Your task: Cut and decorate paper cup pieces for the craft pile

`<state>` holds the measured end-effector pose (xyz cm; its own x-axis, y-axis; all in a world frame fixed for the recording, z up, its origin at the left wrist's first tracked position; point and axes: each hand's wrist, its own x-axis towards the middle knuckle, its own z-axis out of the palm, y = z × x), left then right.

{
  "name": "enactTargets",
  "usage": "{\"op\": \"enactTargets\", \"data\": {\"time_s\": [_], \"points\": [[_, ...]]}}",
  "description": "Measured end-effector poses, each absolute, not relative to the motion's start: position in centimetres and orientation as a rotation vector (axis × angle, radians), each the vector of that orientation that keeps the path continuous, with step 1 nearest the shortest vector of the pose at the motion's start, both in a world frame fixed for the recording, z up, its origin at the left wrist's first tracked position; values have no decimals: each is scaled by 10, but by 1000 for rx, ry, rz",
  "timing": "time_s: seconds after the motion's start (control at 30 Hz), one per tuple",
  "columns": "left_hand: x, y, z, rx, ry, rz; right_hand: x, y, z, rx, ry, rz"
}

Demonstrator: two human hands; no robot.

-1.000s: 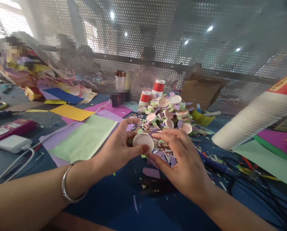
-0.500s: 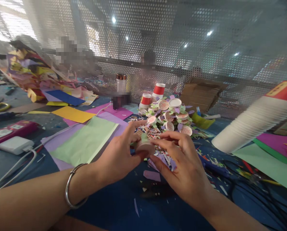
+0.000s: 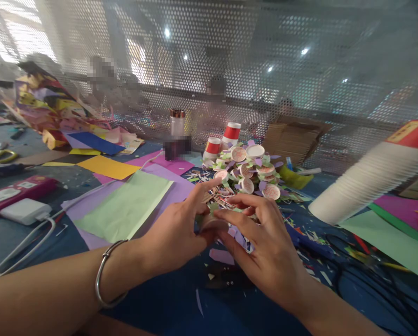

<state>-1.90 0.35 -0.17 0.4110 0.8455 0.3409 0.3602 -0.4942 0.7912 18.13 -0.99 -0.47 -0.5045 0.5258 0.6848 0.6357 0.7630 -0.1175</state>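
Observation:
Between my hands, above the table, is a short paper cup base [image 3: 214, 225], a shallow pinkish-white disc with a bit of green paper at its far side. My left hand [image 3: 175, 228], with a silver bangle at the wrist, grips its left side, the index finger stretched forward. At the right edge, my right hand [image 3: 265, 238] pinches it between thumb and fingertips. Part of the disc is hidden by fingers. Just beyond lies a heap of similar cup bases [image 3: 247, 172] with green and purple paper tabs. Paper scraps [image 3: 235, 238] are strewn below the hands.
Green paper [image 3: 124, 205] lies over purple paper at left, near a white charger [image 3: 26, 211] and cable. A long stack of paper cups [image 3: 363, 177] leans at right. Black cables [image 3: 363, 284] tangle at lower right. A perforated metal screen [image 3: 247, 56] stands behind the table.
The cup base has tilted and turned slightly in my fingers, with less of its green paper showing. My right fingers have shifted a little left over its top edge.

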Motion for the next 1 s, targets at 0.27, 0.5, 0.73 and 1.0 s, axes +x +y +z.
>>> {"op": "enactTargets", "data": {"time_s": [0.27,0.5,0.73,1.0], "points": [[-19,3,-4,1955,986,1005,181,-10,-4,-839,-2248,-195],[-19,2,-1,1954,976,1021,182,-7,-7,-852,-2220,-160],[-17,0,-2,1951,1018,966,182,-10,-7,-811,-2239,-216],[-18,7,-3,1777,965,1018,185,-7,-4,-880,-2125,-195]]}}
